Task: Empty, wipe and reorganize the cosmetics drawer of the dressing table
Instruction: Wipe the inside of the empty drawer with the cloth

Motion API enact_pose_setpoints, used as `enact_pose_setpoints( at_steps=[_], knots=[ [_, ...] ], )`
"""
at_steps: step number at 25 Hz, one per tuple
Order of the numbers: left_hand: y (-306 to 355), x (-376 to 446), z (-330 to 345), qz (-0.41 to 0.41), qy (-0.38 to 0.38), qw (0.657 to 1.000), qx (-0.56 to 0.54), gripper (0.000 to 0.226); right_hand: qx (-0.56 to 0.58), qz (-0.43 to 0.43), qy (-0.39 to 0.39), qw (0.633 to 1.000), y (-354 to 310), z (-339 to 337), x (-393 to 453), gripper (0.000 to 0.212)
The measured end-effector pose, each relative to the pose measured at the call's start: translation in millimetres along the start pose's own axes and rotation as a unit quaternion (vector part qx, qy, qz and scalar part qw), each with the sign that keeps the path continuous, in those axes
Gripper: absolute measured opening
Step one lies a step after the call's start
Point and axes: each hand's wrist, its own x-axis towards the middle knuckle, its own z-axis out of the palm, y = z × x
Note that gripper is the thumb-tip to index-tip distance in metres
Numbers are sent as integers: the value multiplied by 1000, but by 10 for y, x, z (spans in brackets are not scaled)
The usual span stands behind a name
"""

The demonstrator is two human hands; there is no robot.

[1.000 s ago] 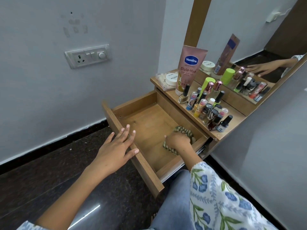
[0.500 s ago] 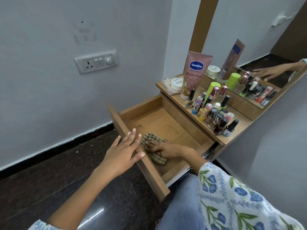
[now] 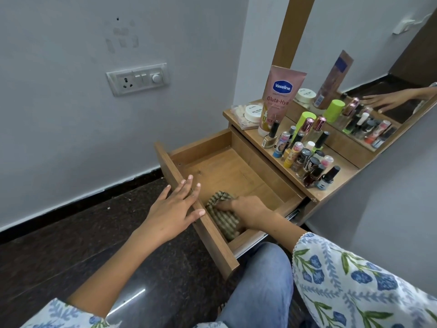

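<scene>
The drawer (image 3: 236,176) stood emptied, its cosmetics (image 3: 305,150) lined up on the worktop (image 3: 340,188). The right hand (image 3: 248,210) pressed a striped cloth (image 3: 222,216) into its near corner; the left hand (image 3: 172,209) lay flat on the front. Wiping looked unfinished, and restocking remained.

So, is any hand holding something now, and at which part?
The right hand presses the striped green-beige cloth from above, covering its right part. The left hand rests flat on the wooden drawer front, holding nothing.
</scene>
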Motion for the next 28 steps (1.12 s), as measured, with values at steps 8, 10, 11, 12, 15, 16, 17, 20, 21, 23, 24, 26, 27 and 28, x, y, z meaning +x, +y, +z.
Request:
enact_pose_setpoints(
  at_steps=[8,10,11,12,15,16,17,20,21,23,24,26,27,28],
  knots=[
    [1,19,21,2,5,1000,-6,70,214,131,-51,967,572,-130,-95,77],
    [-7,17,27,1,5,1000,-4,70,237,91,-50,966,452,-89,-92,63],
    [-10,17,26,1,4,1000,-3,70,245,57,-56,966,369,-61,-89,54],
    [-9,17,25,1,3,1000,-3,70,243,25,-61,968,277,-31,-89,46],
    [-5,7,19,2,2,1000,-6,70,199,-18,-46,979,34,-15,-52,35],
    [-3,5,17,2,2,1000,-7,70,179,-15,-26,983,-16,-26,-40,34],
    [-3,6,16,2,3,1000,-7,70,157,-8,-3,988,-55,-35,-34,34],
    [-4,9,10,0,2,1000,-6,70,46,4,57,997,-158,-24,-45,36],
    [-3,9,12,0,1,1000,-5,70,28,-5,60,998,-181,1,-39,37],
    [7,13,18,1,2,1000,-3,69,34,-18,53,998,-197,32,3,37],
    [8,15,17,1,3,1000,-3,69,43,-18,57,997,-198,27,46,36],
    [4,14,11,0,2,1000,-2,68,75,2,89,993,-198,2,176,36],
    [7,11,10,-1,1,1000,-2,68,106,21,108,988,-198,-25,242,37],
    [11,8,8,-2,0,1000,-3,68,138,39,122,982,-195,-61,295,38]
  ],
)
